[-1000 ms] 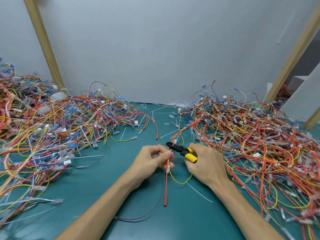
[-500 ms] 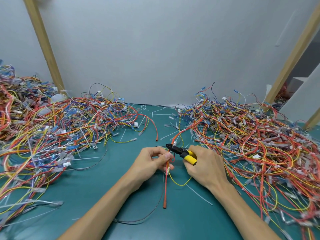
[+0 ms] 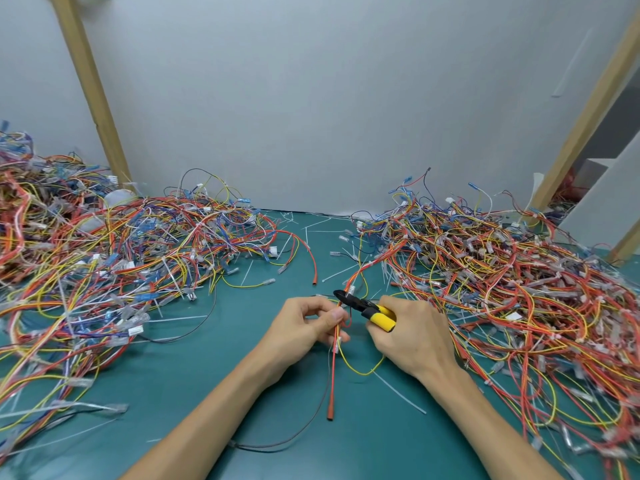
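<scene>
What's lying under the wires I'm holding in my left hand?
Under the wires: green mat, a thin dark wire curling across it, a white plastic strip. The left hand and the cutters cover whatever lies beneath them.

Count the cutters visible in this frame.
1: the yellow-handled cutters, gripped by the right hand, tips at the wires the left hand pinches. More could be hidden under the left heap or right heap.

A teal-green table mat (image 3: pixel 221 368) carries a sprawling heap of tangled multicoloured wires (image 3: pixel 104 258) at 9 o'clock and a second tangled wire heap (image 3: pixel 512 282) at 3 o'clock. White plastic cable-tie offcuts (image 3: pixel 313 227) lie at 12, and a red sleeved wire (image 3: pixel 330 400) lies beside a thin black wire (image 3: pixel 277 445) toward 6.
</scene>
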The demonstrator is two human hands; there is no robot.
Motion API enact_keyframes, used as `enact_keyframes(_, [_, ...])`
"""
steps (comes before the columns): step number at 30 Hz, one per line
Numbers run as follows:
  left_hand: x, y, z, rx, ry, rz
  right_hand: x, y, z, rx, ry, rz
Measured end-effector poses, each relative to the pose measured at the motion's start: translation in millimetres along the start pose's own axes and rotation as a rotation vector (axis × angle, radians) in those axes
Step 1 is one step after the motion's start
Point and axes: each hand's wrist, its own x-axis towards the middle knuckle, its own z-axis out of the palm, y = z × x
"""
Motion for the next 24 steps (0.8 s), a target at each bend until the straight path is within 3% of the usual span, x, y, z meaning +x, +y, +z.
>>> enact_keyframes(9, [0.3, 0.3, 0.2, 0.009, 0.025, -0.01, -5.0, -2.6, 3.8, 0.112, 0.059, 0.071])
enact_keyframes(24, [1.9, -1.8, -1.1, -0.002, 0.031, 0.006, -2.3, 1.8, 3.7, 0.011, 0.163, -0.068])
